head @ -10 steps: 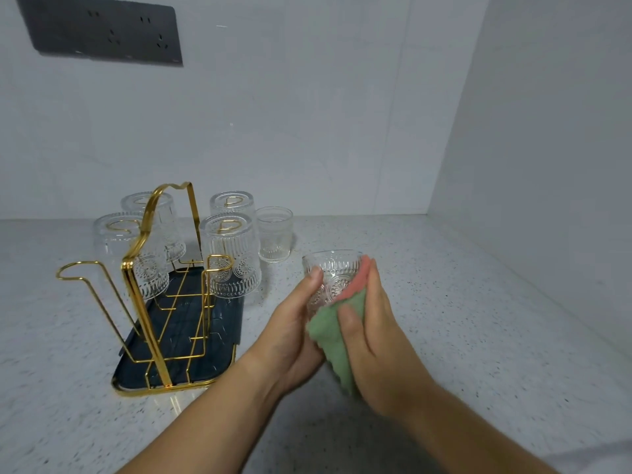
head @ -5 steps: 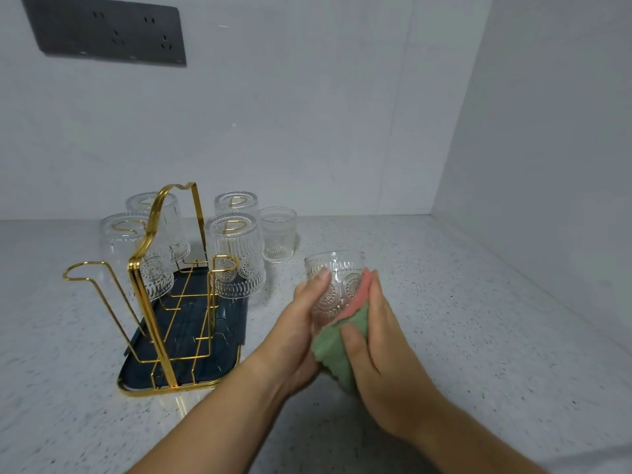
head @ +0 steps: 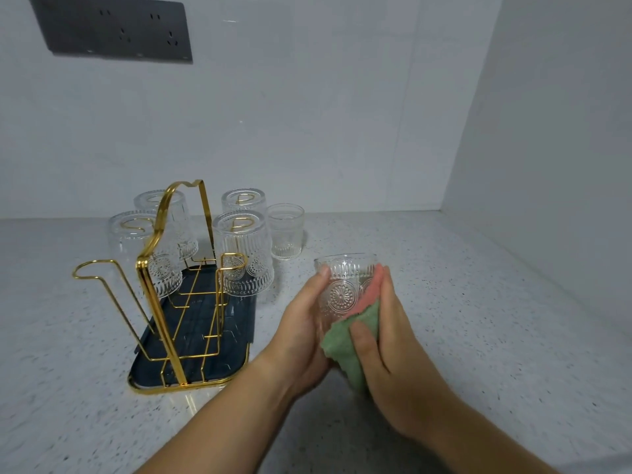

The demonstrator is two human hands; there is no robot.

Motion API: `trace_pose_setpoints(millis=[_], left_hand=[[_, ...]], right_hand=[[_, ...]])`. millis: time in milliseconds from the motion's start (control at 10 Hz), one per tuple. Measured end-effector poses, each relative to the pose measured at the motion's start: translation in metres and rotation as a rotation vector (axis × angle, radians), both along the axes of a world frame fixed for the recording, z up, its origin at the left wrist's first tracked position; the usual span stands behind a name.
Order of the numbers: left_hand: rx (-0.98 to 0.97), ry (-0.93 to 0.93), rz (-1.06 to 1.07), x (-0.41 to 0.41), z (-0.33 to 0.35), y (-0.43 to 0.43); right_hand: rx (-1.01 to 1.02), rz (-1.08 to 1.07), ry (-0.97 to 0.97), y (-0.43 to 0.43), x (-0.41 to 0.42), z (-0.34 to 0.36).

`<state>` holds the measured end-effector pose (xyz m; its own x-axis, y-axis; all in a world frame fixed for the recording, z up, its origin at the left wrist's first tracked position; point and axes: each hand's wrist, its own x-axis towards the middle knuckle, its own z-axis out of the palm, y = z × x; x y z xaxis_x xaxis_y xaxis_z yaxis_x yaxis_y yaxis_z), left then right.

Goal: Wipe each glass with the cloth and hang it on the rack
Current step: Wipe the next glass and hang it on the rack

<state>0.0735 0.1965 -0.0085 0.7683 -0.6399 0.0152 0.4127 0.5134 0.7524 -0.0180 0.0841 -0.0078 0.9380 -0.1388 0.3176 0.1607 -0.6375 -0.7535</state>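
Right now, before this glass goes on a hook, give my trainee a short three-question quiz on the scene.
1. How many glasses hang upside down on the rack?
2. True or false: the left hand holds the cloth.
3. The lone glass beside the rack stands: A upright, B on its side, C upside down.
Key: 1 four; 2 false, the right hand holds it against the held glass; 3 A.

Left hand (head: 301,323) grips glass (head: 342,289), right hand (head: 393,350) presses cloth (head: 352,340)
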Motion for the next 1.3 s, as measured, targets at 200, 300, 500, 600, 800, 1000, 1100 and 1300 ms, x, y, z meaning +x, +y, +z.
trace_pose_setpoints(millis=[200,300,500,600,800,1000,1100,1300], left_hand=[[0.098,-0.012,-0.121,0.001,-0.004,-0.006],[0.032,0.049,-0.146,0.001,-0.002,-0.002],[-0.018,0.007,-0.104,-0.001,0.002,0.003],[-0.056,-0.006,-0.099,-0.002,0.001,-0.001],[0.079,0.024,-0.154,0.001,-0.001,-0.004],[0.01,0.048,-0.146,0.001,0.0,-0.002],[0.005,-0.013,-0.149,-0.002,0.002,0.0],[-0.048,0.003,-0.122,-0.001,0.0,-0.002]], right_hand=[[0.305,-0.047,0.033,-0.01,0.015,0.035],[0.371,-0.079,0.0,-0.009,0.031,0.048],[0.09,0.006,-0.014,0.001,0.01,0.011],[-0.085,-0.018,-0.018,-0.005,-0.003,-0.003],[0.205,-0.037,0.035,-0.013,0.007,0.014],[0.338,-0.051,0.0,-0.004,0.027,0.038],[0.273,0.001,-0.017,-0.001,0.018,0.018],[0.069,0.021,-0.027,0.0,-0.008,-0.005]])
